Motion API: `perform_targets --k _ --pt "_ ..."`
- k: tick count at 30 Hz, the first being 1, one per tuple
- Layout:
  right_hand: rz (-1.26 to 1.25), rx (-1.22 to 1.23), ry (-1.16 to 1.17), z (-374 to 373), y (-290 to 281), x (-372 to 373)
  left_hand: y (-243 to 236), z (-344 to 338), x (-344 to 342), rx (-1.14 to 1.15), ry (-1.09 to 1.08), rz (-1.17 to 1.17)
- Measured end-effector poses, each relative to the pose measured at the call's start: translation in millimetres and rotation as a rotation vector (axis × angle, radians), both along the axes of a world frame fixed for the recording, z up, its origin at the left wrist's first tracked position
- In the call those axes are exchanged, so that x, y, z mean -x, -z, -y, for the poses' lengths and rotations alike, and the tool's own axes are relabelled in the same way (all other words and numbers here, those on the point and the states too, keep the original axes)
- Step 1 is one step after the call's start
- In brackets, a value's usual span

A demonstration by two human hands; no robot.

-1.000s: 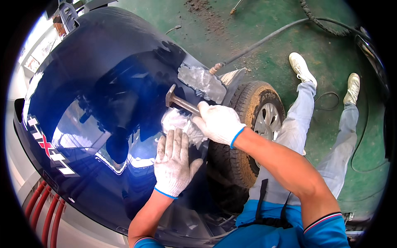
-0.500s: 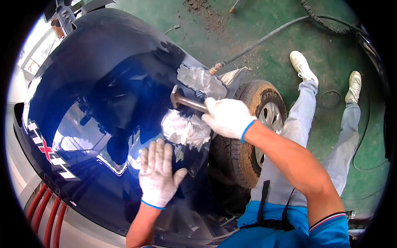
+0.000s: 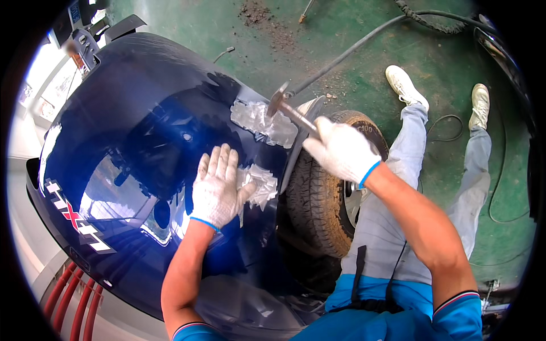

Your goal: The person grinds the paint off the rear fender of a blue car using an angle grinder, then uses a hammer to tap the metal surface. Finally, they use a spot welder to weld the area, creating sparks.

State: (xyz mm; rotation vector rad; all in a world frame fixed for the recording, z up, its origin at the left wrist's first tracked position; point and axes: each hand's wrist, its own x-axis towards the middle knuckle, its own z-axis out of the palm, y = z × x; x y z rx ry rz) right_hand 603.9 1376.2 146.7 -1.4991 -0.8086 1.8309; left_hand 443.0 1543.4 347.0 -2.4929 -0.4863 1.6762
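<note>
A dark blue vehicle body panel (image 3: 142,85) fills the left side, with two bare silvery patches near its edge. My left hand (image 3: 217,190), in a white glove, lies flat on the panel with fingers stretched out. Its thumb overlaps the nearer silvery patch (image 3: 263,184). My right hand (image 3: 344,149), also gloved, grips a hammer (image 3: 298,118) by its handle. The hammer head is over the edge of the farther silvery patch (image 3: 261,122); whether it touches the metal I cannot tell.
A muddy tyre (image 3: 318,199) stands below the panel edge, beside my legs. Across the green floor (image 3: 352,23) run a dark hose (image 3: 347,54) and thin cables, with scattered dirt (image 3: 264,23). Red bars (image 3: 77,298) are at the lower left.
My left hand has slid farther up the panel, onto part of the nearer patch. The hammer in my right hand has moved up and right, from between the patches to the farther one's edge.
</note>
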Motion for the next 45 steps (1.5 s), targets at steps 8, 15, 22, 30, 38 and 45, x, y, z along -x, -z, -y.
perform_targets --k 8,15,22,30,38,45 --pt "-0.106 -0.195 0.048 -32.6 -41.9 57.8 -45.2 52.4 -3.6 0.044 -0.132 0.017" --pt "-0.216 -0.129 0.053 -42.8 -43.4 61.8 -52.5 45.1 0.2 0.126 -0.153 0.070" --pt "-0.113 0.142 0.318 22.5 33.7 -5.2 52.4 -19.5 5.5 0.177 -0.017 0.020" --pt "-0.127 0.398 0.565 109.8 88.7 -92.2 179.4 -90.9 0.2 -0.040 0.049 -0.211" --pt "-0.197 0.660 0.670 150.8 92.4 -139.4 92.3 -59.8 -13.2 0.039 0.077 -0.144" --pt "-0.283 0.647 0.737 130.1 87.4 -142.8 80.0 -62.7 -11.8 0.008 0.058 -0.102"
